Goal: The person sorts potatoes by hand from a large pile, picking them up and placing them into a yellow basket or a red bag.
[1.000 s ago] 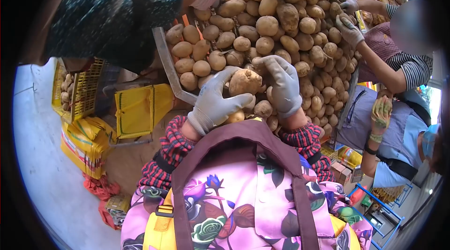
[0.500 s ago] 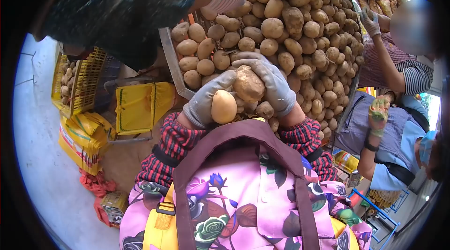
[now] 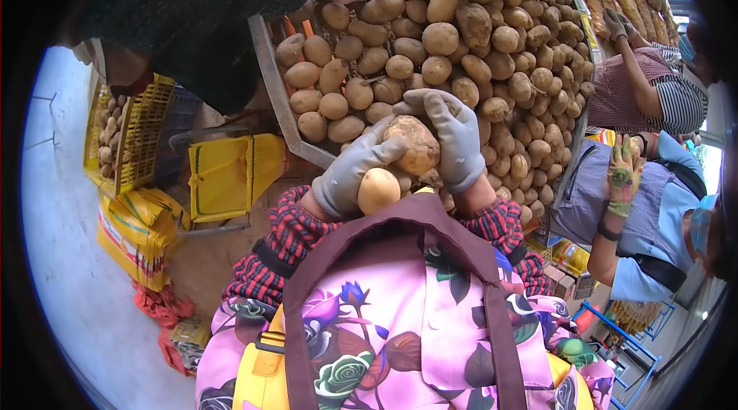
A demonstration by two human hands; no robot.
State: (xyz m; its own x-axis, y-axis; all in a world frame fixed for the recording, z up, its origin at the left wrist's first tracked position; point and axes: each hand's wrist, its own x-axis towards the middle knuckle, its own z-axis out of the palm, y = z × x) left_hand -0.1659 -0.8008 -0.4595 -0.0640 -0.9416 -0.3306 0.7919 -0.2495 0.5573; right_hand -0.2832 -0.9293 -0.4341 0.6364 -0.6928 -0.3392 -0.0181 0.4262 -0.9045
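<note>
Both my hands wear grey gloves and are raised close in front of my chest, over the near edge of a large potato pile (image 3: 461,33). My left hand (image 3: 350,171) holds a small smooth yellow potato (image 3: 378,191) against its palm, and its fingertips touch a bigger brown potato (image 3: 413,145). My right hand (image 3: 455,137) wraps over that bigger brown potato from the right. The two hands meet around it.
The potatoes lie in a metal-edged bin (image 3: 270,83). Yellow crates (image 3: 227,175) and a crate of potatoes (image 3: 127,133) stand at left. A person in a dark patterned sleeve (image 3: 200,18) leans in at top left; other people (image 3: 653,95) stand at right.
My left hand turned from palm-down on the pile to holding the small yellow potato up. The brown potato stays gripped between both hands, now slightly lower and closer to me.
</note>
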